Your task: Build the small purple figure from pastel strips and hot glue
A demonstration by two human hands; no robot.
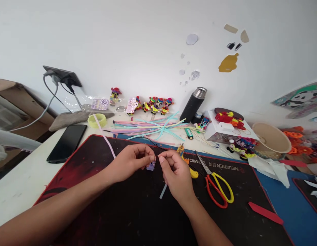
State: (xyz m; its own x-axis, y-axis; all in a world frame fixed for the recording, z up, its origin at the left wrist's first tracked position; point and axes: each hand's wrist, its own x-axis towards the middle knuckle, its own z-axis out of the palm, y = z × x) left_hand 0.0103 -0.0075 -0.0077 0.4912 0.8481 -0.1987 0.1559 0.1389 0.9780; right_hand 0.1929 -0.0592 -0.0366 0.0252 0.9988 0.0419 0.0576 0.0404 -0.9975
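My left hand [138, 158] is closed in a pinch on a small purple trinket [150, 166], held just above the dark mat [117, 208]. Facing it, my right hand [176, 171] has thumb and index finger pressed together close to the trinket; whatever is between them is too small to make out. Behind my right hand lies a yellow and orange glue gun [194, 173], partly hidden. A pale translucent stick [163, 191] shows below that hand. Scissors [212, 177] with red and yellow handles lie open to the right.
Pastel pipe cleaners [148, 128] lie across the back. Small colourful dolls [155, 106] stand by the wall, near a black thermos [192, 104]. At left are a phone [67, 143] and a yellow-green tape roll [97, 120]. A red strip [265, 212] lies at right, below a white box [219, 131].
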